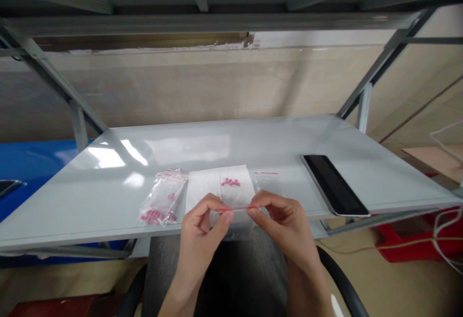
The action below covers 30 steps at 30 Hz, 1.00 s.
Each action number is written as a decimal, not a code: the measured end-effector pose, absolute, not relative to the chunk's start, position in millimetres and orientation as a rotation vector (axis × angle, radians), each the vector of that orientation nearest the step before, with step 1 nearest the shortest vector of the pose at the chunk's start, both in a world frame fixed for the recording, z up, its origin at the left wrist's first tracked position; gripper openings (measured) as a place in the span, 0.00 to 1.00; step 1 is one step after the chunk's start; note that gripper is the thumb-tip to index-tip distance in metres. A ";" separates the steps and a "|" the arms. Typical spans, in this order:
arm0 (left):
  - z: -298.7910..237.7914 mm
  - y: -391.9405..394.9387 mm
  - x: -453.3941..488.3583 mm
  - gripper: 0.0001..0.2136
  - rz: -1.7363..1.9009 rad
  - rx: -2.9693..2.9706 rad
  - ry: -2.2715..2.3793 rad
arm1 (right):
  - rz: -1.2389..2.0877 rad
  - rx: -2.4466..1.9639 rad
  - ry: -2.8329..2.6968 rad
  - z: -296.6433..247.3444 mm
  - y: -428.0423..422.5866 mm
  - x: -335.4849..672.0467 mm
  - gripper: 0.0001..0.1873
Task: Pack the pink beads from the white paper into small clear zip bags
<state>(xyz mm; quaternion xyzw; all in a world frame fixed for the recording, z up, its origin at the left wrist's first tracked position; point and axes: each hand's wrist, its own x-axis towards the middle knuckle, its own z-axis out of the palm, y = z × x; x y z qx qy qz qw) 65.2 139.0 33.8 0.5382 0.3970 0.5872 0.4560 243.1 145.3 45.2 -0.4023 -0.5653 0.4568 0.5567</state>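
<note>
My left hand (204, 230) and my right hand (280, 220) together pinch the red-lined top edge of a small clear zip bag (235, 218), held just over the near edge of the grey table (253, 138). Beyond the bag lies a white tissue (217, 186) with a few pink beads (230, 181) on it. To the left of my hands rest clear bags of pink beads (161, 201). Another empty zip bag (265, 178) lies flat right of the tissue.
A dark phone or tablet (334, 184) lies on the table's right side near the front edge. Metal shelf posts (363, 104) rise at both sides. A blue surface (29, 162) is at the left, red crates and cables (415, 240) at the right on the floor.
</note>
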 end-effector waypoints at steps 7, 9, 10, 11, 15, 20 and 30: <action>40.6 136.5 72.7 0.06 1.264 1.420 1.022 | 1.085 -0.969 -1.414 49.8 140.8 245.4 0.04; 44.8 137.0 79.9 0.07 1.308 1.428 1.047 | 1.048 -0.967 -1.390 50.0 140.5 249.4 0.04; 47.0 138.3 84.4 0.07 1.333 1.433 1.049 | 1.021 -0.965 -1.373 49.8 140.7 251.9 0.04; 49.3 140.4 89.3 0.06 1.357 1.435 1.047 | 0.990 -0.967 -1.351 49.4 141.0 254.6 0.03; 57.8 155.6 110.1 0.03 1.361 1.440 1.019 | 0.862 -1.011 -1.228 47.3 144.2 264.6 0.04; 60.5 175.9 131.1 0.09 1.268 1.536 1.010 | 0.716 -1.130 -1.074 42.4 153.4 274.9 0.05; 38.4 169.9 135.7 0.09 1.366 2.202 1.271 | 0.191 -1.633 -1.213 28.5 194.0 300.6 0.18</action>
